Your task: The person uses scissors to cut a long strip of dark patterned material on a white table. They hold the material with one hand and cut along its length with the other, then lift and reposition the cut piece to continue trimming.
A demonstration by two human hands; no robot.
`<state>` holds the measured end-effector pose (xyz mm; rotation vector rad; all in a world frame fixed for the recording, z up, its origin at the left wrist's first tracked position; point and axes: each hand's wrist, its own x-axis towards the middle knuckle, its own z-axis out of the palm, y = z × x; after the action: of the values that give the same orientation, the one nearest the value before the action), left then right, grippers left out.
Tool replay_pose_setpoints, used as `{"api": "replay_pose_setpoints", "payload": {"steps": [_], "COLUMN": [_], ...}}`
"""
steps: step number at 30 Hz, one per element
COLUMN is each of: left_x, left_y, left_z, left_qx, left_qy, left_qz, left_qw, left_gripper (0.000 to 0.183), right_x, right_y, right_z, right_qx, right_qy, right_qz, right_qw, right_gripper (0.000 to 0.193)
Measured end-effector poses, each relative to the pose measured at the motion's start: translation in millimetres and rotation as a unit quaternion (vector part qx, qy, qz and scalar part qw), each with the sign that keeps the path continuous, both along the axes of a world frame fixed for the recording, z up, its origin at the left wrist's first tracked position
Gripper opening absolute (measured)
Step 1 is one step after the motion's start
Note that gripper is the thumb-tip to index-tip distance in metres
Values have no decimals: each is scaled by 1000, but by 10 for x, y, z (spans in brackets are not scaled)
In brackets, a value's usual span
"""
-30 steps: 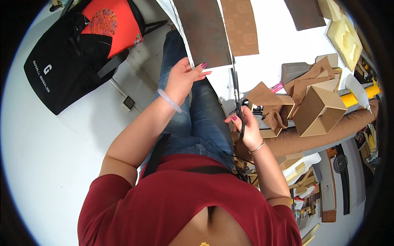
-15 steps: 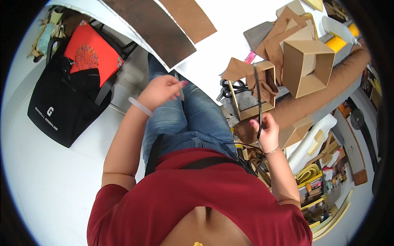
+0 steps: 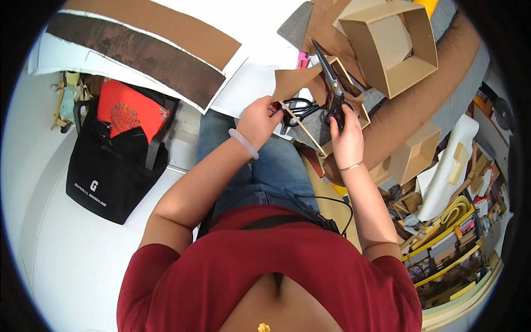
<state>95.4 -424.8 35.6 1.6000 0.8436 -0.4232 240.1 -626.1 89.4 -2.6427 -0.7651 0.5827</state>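
Observation:
My right hand [image 3: 347, 138] is closed on the dark handles of a large pair of scissors [image 3: 329, 74], whose blades point away from me over an open cardboard box frame [image 3: 301, 128]. A piece of brown leather [image 3: 293, 83] lies over the far left corner of that frame. My left hand [image 3: 259, 120] is at this corner, its fingers curled in beside the leather; what they grip is hidden. A second pair of scissors [image 3: 303, 106] with black loop handles lies just right of my left fingertips. More brown leather is bunched inside the frame.
Another open cardboard box [image 3: 387, 50] stands at the far right, beside a long brown roll [image 3: 415, 105]. Brown and dark strips [image 3: 149, 61] lie on the white table at the left. A black bag [image 3: 113, 177] is to my left. A cluttered shelf [image 3: 442, 260] is at the lower right.
My left hand has moved right and forward to the box frame's corner. My right hand has moved forward with the scissors, now tilted left over the frame. The view has shifted.

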Motion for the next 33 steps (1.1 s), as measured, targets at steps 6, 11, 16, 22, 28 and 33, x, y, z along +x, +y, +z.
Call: {"api": "replay_pose_setpoints", "payload": {"steps": [6,11,16,22,28,33], "left_x": [-55,-321,-786,-1359,-1416,-965], "left_y": [0,325,922,1336,1197,701], "left_z": [69,479,898,1399,1552,1420], "left_qx": [-169,-88,75,31,-48,-365], "left_qy": [-57,-30,-11,-27,-41,-74], "left_qz": [144,126,102,261,412,471], "left_qw": [973,988,992,965,909,800], "left_gripper": [14,13,19,20,21,23], "right_x": [227,330,329,351,231,-404], "right_y": [-119,-198,-188,-15,584,1272], "right_z": [-93,-118,-156,124,785,747], "right_qx": [-11,-10,-16,-136,17,245], "right_qy": [-42,-72,-72,-30,40,508], "right_qz": [-40,-26,-23,-7,65,17], "right_qw": [998,997,997,990,997,826], "right_gripper": [41,40,40,40,14,29]}}
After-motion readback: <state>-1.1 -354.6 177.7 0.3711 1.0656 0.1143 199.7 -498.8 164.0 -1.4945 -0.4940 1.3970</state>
